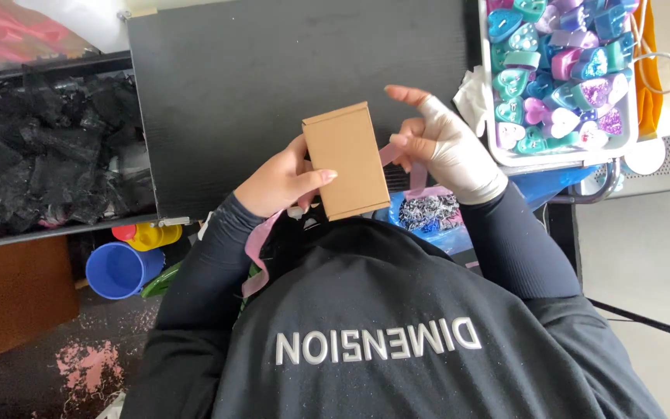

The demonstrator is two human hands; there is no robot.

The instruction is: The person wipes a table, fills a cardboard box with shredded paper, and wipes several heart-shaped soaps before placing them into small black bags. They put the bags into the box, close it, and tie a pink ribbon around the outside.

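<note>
My left hand (277,182) is shut on a small brown cardboard box (347,159), thumb on its near face, holding it above the edge of a black table (273,77). My right hand (443,143), wrapped in white bandage across the palm and wrist, pinches a pink ribbon (391,153) coming out from behind the box's right side. The index finger is stretched out. More pink ribbon (257,248) trails down along my left sleeve.
A white tray (490,116) at the back right holds several heart-shaped pieces (560,74) in blue, teal, purple and pink. A bin of black crinkled material (48,155) stands left. A blue cup (118,270) and yellow container (153,235) sit below it. Glittery shreds (428,211) lie near my right wrist.
</note>
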